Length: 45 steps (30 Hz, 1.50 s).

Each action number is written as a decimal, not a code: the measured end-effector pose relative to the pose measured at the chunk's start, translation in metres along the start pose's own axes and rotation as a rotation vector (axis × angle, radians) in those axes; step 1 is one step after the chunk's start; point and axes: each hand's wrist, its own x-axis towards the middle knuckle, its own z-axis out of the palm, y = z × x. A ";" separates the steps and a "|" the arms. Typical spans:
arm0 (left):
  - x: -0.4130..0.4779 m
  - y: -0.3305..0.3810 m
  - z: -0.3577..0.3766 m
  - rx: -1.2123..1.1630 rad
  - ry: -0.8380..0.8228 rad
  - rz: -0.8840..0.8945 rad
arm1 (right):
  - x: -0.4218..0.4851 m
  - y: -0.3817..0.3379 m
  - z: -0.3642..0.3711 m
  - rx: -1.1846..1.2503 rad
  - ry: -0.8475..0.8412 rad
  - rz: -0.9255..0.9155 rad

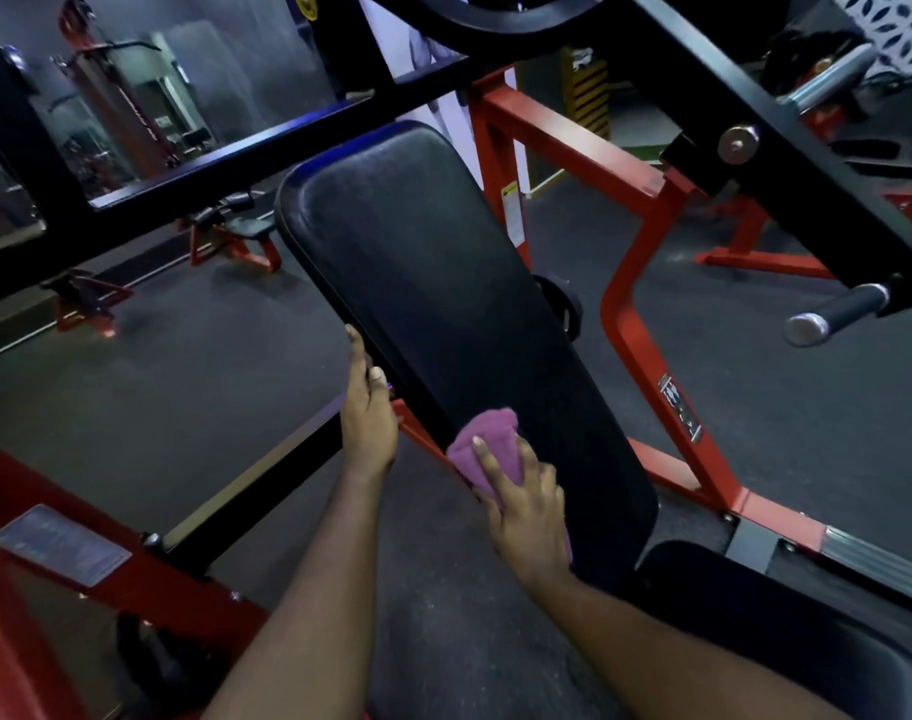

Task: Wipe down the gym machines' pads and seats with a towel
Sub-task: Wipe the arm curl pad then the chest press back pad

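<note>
Left hand (368, 407) flat against back pad (443, 283) edge; right hand (526, 511) curled round towel (487, 446).

— What is standing around there?
— A red frame (620, 324) is resting on the dark rubber floor (184, 387), with one tube sloping down toward the floor's right side. A black lever arm (786, 163) is crossing overhead, and a chrome-capped handle (838, 311) is sticking out of it.
— Anything on the frame?
— A warning sticker (511, 213) is clinging to the upright, a black label (678, 407) is sitting on the sloping tube, and a grey plate (61, 543) is lying on the red beam at lower left.
— And farther off?
— A small red bench (241, 231) is standing toward the floor's far left, a mirror (184, 96) is showing other machines, and a yellow-and-black striped column (591, 96) is rising at the far edge.
</note>
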 end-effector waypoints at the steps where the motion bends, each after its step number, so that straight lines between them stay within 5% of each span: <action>1: -0.003 0.002 0.002 -0.006 0.005 -0.003 | -0.008 0.007 -0.004 0.073 -0.012 0.069; 4: -0.004 0.003 0.008 -0.014 0.050 -0.009 | 0.010 0.003 -0.024 0.327 0.082 0.293; 7: -0.003 -0.003 0.011 0.025 0.132 0.011 | 0.082 -0.036 -0.050 0.443 0.236 0.245; 11: 0.001 -0.013 0.015 0.026 0.139 0.037 | 0.154 -0.098 -0.064 0.266 0.184 -0.016; 19: -0.006 0.008 0.056 0.039 0.284 0.020 | 0.112 -0.047 -0.022 0.072 0.171 0.087; 26: -0.009 0.004 0.075 0.124 0.463 -0.017 | 0.032 0.032 0.018 -0.015 0.145 0.351; 31: -0.004 -0.010 0.078 0.146 0.506 -0.025 | 0.043 0.041 0.007 0.353 0.233 0.726; 36: -0.004 -0.008 0.079 0.130 0.505 0.036 | 0.168 -0.033 -0.054 0.642 0.457 0.264; 40: -0.009 0.000 0.078 0.071 0.501 0.037 | 0.255 -0.120 -0.087 0.257 0.258 -0.241; 45: -0.005 -0.005 0.076 0.094 0.482 -0.011 | 0.252 -0.106 -0.068 0.127 0.279 -0.203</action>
